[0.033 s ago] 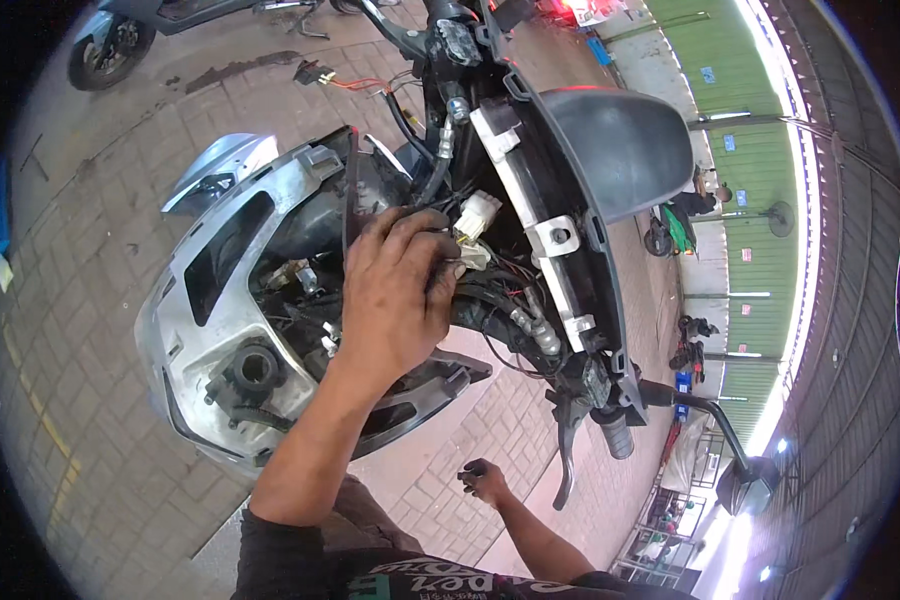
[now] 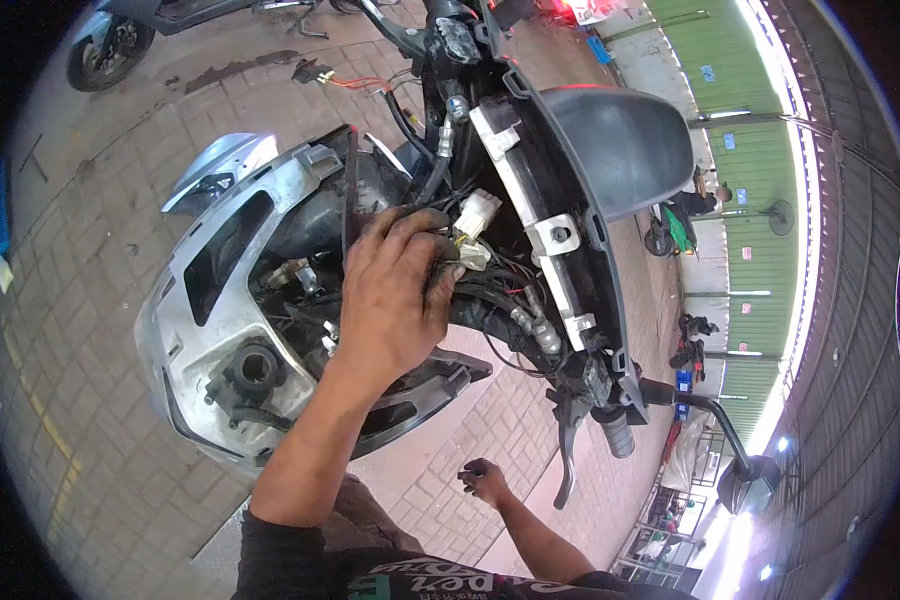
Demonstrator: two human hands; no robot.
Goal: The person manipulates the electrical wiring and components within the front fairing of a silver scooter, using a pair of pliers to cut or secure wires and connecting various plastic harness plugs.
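My left hand (image 2: 398, 285) reaches into the opened front of a scooter, between its silver front panel (image 2: 205, 330) and the handlebar. Its fingers are curled closed around a pale plastic wire connector (image 2: 473, 257), which shows just past the thumb and fingertips. A larger white connector (image 2: 477, 214) sits right above it among the wires. Dark cables and thin wires (image 2: 510, 290) run beside the fingers toward the handlebar. Lower down, my right hand (image 2: 485, 482) hangs apart from the scooter over the paving, its blackened fingers curled in; whatever may be inside them is too small to make out.
The handlebar cover (image 2: 560, 230) and black seat (image 2: 620, 150) lie right of the connectors. A brake lever (image 2: 566, 460) and mirror (image 2: 748, 485) stick out nearby. Loose wires with a plug (image 2: 315, 74) hang at the far side. Another scooter (image 2: 110, 50) stands far left; a person (image 2: 695, 205) is farther right.
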